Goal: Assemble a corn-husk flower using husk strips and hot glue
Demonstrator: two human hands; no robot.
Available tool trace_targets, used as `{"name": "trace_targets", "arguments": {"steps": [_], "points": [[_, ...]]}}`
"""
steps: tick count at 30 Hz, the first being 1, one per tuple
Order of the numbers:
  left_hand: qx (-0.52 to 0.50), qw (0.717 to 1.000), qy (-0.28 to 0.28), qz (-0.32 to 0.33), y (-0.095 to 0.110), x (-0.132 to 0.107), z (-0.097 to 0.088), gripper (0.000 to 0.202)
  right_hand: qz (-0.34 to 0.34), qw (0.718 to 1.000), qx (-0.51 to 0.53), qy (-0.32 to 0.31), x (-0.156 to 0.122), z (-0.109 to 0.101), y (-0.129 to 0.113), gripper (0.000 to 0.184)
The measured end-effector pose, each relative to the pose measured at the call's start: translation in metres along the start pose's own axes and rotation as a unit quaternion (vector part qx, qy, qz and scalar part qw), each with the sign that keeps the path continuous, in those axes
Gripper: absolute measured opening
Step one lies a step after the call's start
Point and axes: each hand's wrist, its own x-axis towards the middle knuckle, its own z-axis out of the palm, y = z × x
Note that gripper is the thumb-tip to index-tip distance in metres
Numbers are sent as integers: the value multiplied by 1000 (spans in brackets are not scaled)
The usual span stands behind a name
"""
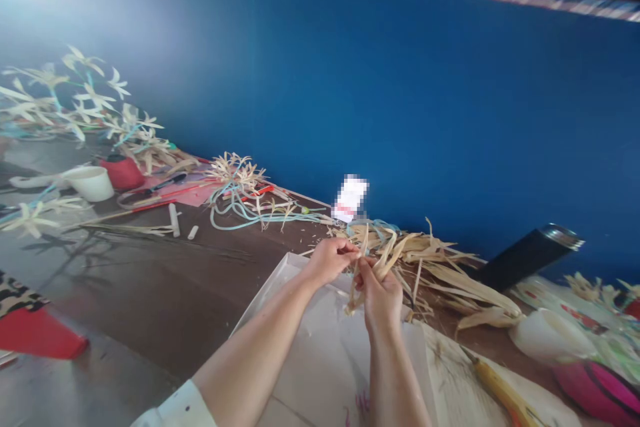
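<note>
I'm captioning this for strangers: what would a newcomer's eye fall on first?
Probably the broad blue wall filling the background. Next, the centre, where the left hand and right hand hold dry strips above a white tray. Pale star-shaped flowers at the far left would likely draw the eye after that.

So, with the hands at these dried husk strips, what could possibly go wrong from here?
The thin dried husk strips pinched between the left hand and right hand might split if pulled too hard. The black flask is right beside the loose husk pile, so dragging a strip out could possibly knock it. The yellow-handled tool lies near the right forearm, where a careless sweep might catch it.
</note>
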Motion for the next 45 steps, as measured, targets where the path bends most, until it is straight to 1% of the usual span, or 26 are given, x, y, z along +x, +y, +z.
{"name": "trace_targets", "arguments": {"steps": [3,9,13,16,19,23,28,31,33,35,37,39,40,42,43,45], "points": [[13,1000,-10,2,2,-1,-1,19,-17,999,-27,15,-1,-1,-3,39],[71,997,13,12,0,-1,2,18,-27,994,-100,28,-1,-2,-3,41],[107,993,42,30,-2,-3,8,15,-43,987,-150,38,-1,-4,-2,40],[138,987,71,38,2,-6,12,13,-64,975,-207,43,-1,-5,-3,36],[152,984,92,24,7,-10,16,11,-100,959,-264,39,-2,-5,-4,33],[138,985,107,-4,9,-12,21,9,-146,939,-310,42,-3,-5,-3,28],[114,987,110,-34,6,-12,27,9,-178,921,-341,57,-1,-5,0,24],[126,982,136,-47,1,-8,23,9,-203,916,-337,71,-4,-3,0,26],[144,973,167,-73,-5,-3,17,9,-226,918,-312,93,-8,-1,-1,29],[116,971,181,-99,-11,3,11,11,-216,936,-262,92,-11,2,-3,31],[73,977,176,-97,-15,6,8,13,-168,969,-171,60,-11,4,-4,31],[13,984,156,-89,-16,7,8,15,-111,992,-36,47,-8,4,-5,30],[-29,985,144,-93,-15,7,8,15,-87,994,37,53,-5,3,-5,29],[-131,977,122,-113,-11,6,9,17,-47,983,159,74,1,0,-6,29],[-185,969,106,-126,-9,4,9,19,-29,976,200,80,3,-1,-6,29],[-283,945,68,-146,-3,2,7,21,4,966,246,84,5,-2,-7,31]]}}
